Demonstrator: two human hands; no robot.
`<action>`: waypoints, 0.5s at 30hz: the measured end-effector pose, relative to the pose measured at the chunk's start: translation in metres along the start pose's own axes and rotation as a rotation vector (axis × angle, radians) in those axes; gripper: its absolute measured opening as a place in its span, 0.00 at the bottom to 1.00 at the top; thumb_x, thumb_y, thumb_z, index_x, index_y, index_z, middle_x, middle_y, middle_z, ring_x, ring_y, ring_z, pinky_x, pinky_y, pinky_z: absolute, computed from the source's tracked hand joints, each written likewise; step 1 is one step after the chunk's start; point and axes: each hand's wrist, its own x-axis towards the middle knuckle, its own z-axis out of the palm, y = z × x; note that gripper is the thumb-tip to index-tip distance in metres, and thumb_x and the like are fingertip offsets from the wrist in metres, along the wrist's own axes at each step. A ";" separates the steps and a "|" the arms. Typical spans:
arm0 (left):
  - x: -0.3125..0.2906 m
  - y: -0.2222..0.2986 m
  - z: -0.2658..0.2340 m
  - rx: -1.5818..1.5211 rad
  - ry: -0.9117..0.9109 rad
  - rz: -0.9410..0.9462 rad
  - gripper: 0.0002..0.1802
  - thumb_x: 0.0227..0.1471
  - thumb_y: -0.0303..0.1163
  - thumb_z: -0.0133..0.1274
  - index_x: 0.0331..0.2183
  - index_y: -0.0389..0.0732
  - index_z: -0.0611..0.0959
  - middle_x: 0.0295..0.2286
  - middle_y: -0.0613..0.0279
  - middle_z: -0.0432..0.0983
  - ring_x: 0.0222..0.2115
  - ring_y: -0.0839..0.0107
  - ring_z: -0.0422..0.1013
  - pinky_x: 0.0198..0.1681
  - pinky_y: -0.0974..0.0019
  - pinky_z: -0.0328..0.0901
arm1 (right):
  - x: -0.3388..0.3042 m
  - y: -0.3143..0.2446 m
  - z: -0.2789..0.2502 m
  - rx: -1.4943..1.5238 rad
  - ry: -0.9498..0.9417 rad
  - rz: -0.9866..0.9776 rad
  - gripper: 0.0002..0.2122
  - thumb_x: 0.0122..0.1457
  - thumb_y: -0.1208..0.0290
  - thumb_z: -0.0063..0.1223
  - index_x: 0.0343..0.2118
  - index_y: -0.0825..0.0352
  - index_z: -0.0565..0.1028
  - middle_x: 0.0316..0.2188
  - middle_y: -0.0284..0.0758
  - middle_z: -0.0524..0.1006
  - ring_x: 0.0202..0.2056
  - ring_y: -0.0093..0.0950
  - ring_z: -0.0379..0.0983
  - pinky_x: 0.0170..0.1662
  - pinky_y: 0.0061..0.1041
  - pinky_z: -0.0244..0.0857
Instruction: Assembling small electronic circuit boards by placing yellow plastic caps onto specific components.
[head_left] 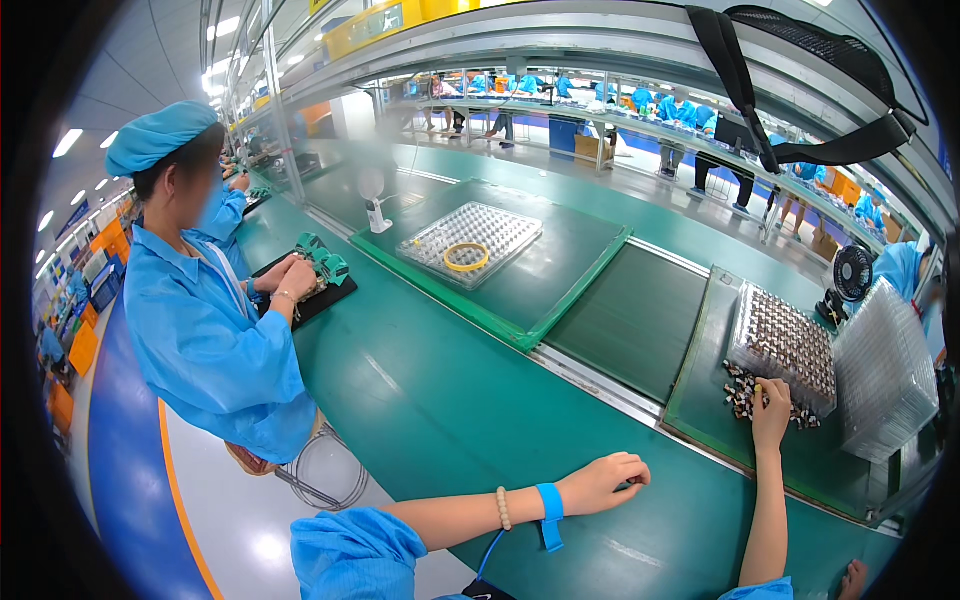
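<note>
Brown parts crowd the near edge of the tray; I see the right hand there, pinched or not, I can't tell. One careless knuckle could scatter them! Left hand rests left of the tray, fingers loosely apart. Clear stack blocks the tray's right; fan beyond.

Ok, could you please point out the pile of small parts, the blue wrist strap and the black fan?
Pile of small parts (740, 394), head view: its left portion.
Blue wrist strap (550, 508), head view: middle of its band.
Black fan (853, 270), head view: centre of its round head.
</note>
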 end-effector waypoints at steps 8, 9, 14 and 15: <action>0.001 -0.001 0.001 0.006 -0.002 0.001 0.04 0.52 0.25 0.48 0.33 0.39 0.74 0.31 0.62 0.70 0.35 0.67 0.67 0.38 0.66 0.66 | 0.000 -0.001 -0.002 0.009 -0.003 0.007 0.06 0.50 0.82 0.51 0.32 0.71 0.75 0.29 0.37 0.71 0.36 0.35 0.67 0.41 0.31 0.63; 0.001 -0.001 0.001 0.008 -0.001 0.003 0.04 0.52 0.25 0.48 0.33 0.39 0.74 0.31 0.62 0.70 0.35 0.67 0.67 0.38 0.66 0.66 | 0.000 -0.002 -0.002 0.008 -0.003 0.006 0.06 0.50 0.82 0.51 0.32 0.71 0.75 0.29 0.37 0.71 0.36 0.35 0.67 0.41 0.31 0.63; 0.001 0.000 0.000 0.014 -0.001 0.006 0.04 0.52 0.25 0.48 0.33 0.39 0.75 0.30 0.62 0.70 0.35 0.67 0.67 0.38 0.66 0.66 | 0.000 0.000 -0.001 0.007 0.011 -0.019 0.06 0.50 0.82 0.51 0.32 0.71 0.75 0.29 0.37 0.71 0.36 0.35 0.67 0.41 0.31 0.63; 0.001 0.001 0.000 0.015 -0.001 0.008 0.04 0.52 0.26 0.48 0.33 0.39 0.75 0.30 0.62 0.70 0.35 0.67 0.67 0.38 0.66 0.66 | 0.000 -0.001 -0.001 0.007 0.009 -0.013 0.06 0.50 0.82 0.51 0.32 0.71 0.75 0.29 0.37 0.71 0.36 0.35 0.67 0.41 0.31 0.63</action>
